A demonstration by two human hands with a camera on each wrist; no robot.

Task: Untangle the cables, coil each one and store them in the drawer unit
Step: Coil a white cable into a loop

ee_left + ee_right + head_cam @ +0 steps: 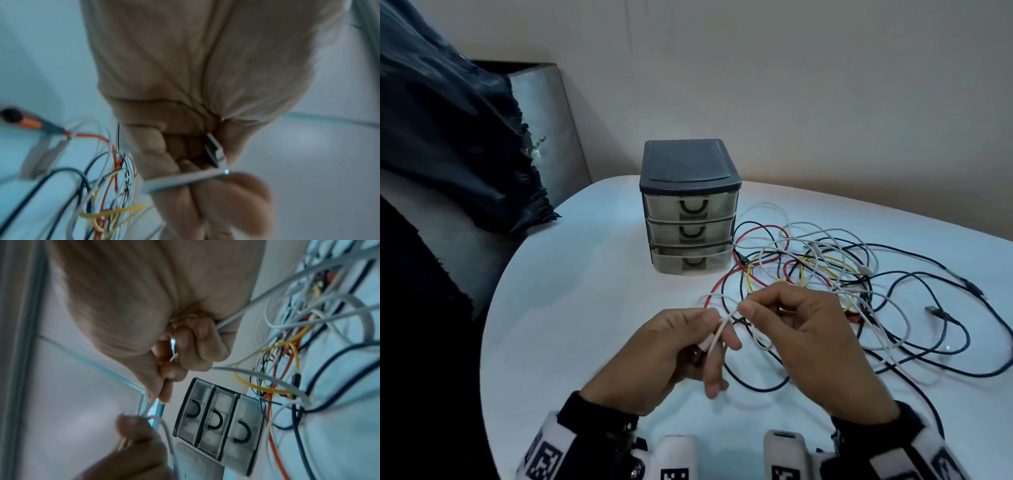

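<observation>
A tangle of white, red, yellow and dark cables lies on the white table, to the right of the drawer unit. My left hand pinches the plug end of a white cable between thumb and fingers. My right hand pinches the same white cable just beyond, thumb tip close to the left thumb. The left wrist view shows the white cable crossing my fingers, with the plug tucked in the palm. The drawer unit has three translucent drawers, all closed.
A dark cloth hangs over a grey chair back at the far left. The cable pile spreads across the right half of the table, and a black cable with a USB plug lies near the right edge. A wall stands behind.
</observation>
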